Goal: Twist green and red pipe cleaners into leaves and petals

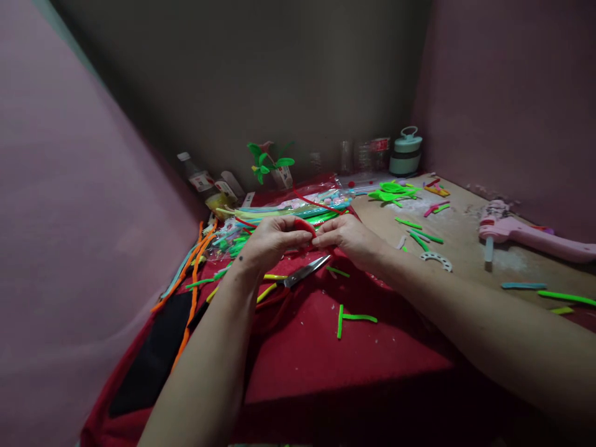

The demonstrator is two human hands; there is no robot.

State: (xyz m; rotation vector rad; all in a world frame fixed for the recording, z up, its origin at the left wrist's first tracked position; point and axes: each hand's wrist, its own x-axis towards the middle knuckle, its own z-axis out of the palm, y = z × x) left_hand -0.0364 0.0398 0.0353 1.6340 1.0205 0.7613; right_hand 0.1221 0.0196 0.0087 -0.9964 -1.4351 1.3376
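Two outstretched hands (270,241) (348,236) pinch a red strip (305,226).

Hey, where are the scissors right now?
In the head view, the scissors lie on the red cloth near the middle, pictured just below the left hand and right hand.

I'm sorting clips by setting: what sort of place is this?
Probably a craft workspace: a red fuzzy stem is being held, scissors lie nearby, and what looks like a pink glue gun rests at the right.
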